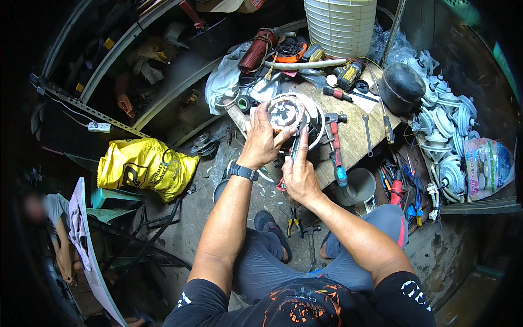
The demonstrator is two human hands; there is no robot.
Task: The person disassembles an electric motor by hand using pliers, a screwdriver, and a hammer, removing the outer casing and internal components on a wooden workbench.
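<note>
Copper windings show inside the round motor stator (285, 111), which the left hand (261, 143) holds from below and from the side, fingers curled around its rim. The grip tilts the open face toward the person, probably so that the coils can be seen and reached. The stator sits just above the near edge of the wooden board (354, 136) that serves as a small bench.

The right hand (299, 174) is closed around the handles of a pair of pliers (296, 147), whose tip points up at the lower edge of the stator. It is too small to tell whether the tip touches a wire. A black watch (242, 171) sits on the left wrist.

On the board, just right of the stator, lies a hammer (333, 143) with a red and blue handle, near enough to be taken without standing. Further back lie a red-handled screwdriver (338, 94) and a roll of black tape (244, 102). A yellow bag (144, 166) rests on the floor at the left. At the right, white plastic parts (444, 131) are piled together. Small yellow-handled pliers (295, 224) lie on the floor between the person's feet.
</note>
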